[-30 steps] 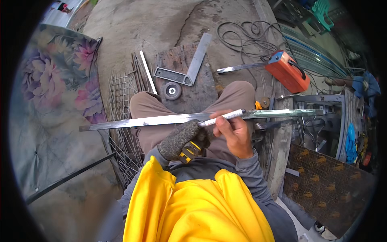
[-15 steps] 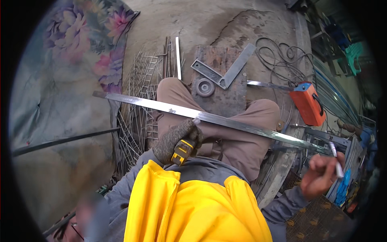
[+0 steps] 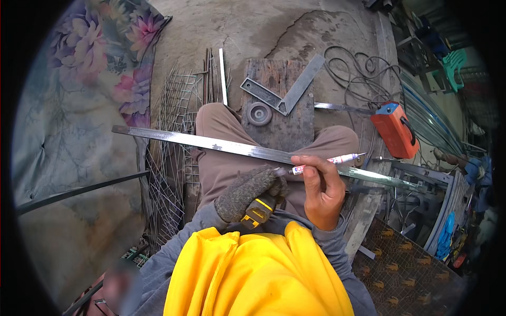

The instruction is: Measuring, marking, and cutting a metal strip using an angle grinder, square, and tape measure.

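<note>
A long flat metal bar (image 3: pixel 211 143) lies slantwise across my thighs. My left hand (image 3: pixel 245 196), in a grey knit glove, is closed around a black and yellow tape measure (image 3: pixel 258 211) just on my side of the bar. A small pale piece, perhaps a marker cap (image 3: pixel 281 171), pokes out at its fingertips. My bare right hand (image 3: pixel 322 192) pinches a white and red marker pen (image 3: pixel 342 158) over the bar. The marker's thin tip points right, and its other end meets the pale piece at the glove; whether they are joined I cannot tell.
Beyond my knees, a wooden board (image 3: pixel 284 131) bears a metal angle square (image 3: pixel 279 102) and a round disc (image 3: pixel 259 114). An orange box-shaped machine (image 3: pixel 394 129) stands at the right, near a coiled cable (image 3: pixel 350 79). Wire mesh (image 3: pixel 176 105) and a floral sheet (image 3: pixel 95 116) are at the left.
My right hand has come in from the far right with the marker, up to my left hand. The left hand has shifted slightly right and down, still around the tape measure.
</note>
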Tool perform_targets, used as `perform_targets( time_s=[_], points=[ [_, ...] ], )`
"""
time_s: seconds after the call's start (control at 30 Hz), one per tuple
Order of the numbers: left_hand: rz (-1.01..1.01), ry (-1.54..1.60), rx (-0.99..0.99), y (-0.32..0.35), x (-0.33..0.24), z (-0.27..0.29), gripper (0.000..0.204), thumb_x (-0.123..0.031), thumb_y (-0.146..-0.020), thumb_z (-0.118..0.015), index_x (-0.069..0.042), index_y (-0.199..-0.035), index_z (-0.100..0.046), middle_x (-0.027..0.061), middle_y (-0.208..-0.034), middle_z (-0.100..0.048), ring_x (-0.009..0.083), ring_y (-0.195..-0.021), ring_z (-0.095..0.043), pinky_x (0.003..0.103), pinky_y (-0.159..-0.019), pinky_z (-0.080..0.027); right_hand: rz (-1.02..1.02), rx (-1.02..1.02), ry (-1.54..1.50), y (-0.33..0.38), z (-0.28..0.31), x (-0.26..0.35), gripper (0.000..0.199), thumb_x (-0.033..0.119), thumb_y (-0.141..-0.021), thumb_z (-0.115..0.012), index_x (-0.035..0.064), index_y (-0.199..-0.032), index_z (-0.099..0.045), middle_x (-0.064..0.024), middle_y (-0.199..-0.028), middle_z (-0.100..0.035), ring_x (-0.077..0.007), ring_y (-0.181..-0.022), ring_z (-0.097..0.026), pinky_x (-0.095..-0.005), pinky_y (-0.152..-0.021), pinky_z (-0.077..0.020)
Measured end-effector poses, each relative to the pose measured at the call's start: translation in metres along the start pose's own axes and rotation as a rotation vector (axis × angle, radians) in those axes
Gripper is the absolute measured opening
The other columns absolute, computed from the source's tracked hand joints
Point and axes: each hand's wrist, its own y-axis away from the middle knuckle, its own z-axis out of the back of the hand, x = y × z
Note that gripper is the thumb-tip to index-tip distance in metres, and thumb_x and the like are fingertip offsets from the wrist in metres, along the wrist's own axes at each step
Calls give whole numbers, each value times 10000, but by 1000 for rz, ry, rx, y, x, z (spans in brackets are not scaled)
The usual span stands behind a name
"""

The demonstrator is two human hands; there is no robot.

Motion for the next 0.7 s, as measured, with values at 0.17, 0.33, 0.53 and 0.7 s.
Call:
perform_targets(
  time_s=[0.17, 0.33, 0.53, 0.7],
  points=[
    [27, -89, -59, -7, -1, 4, 512, -453, -1073, -640, -60, -1399, -599, 122, -1176, -708, 213, -999, -705, 368, -865, -599, -18, -30, -22, 0, -1, 0, 126, 54, -1059, -650, 2, -1154, -714, -113, -1052, -793, -176, -912, -745, -291, -825, -564],
    [56, -84, -87, -7, 0, -6, 497, -438, -1084, -622, -47, -1391, -598, 125, -1187, -704, 217, -1037, -702, 369, -904, -593, -51, -12, -26, 2, -5, 0, 121, 26, -1035, -663, -6, -1138, -718, -122, -1032, -790, -191, -893, -752, -300, -828, -567],
    [45, 29, -151, -1, -7, -8, 426, -409, -1096, -610, -55, -1332, -614, 102, -1136, -698, 193, -992, -690, 346, -857, -580, -113, -59, -157, 15, -5, -5, 170, -15, -1049, -623, -25, -1212, -669, -135, -1015, -785, -131, -937, -729, -251, -833, -552],
    [104, 134, -192, -8, -13, -19, 370, -384, -1102, -605, -71, -1297, -622, 78, -1100, -691, 167, -949, -679, 329, -820, -570, -94, -101, -161, 18, -7, -8, 193, -46, -1033, -620, -24, -1218, -671, -139, -1015, -782, -147, -936, -738, -260, -830, -561]
  ],
)
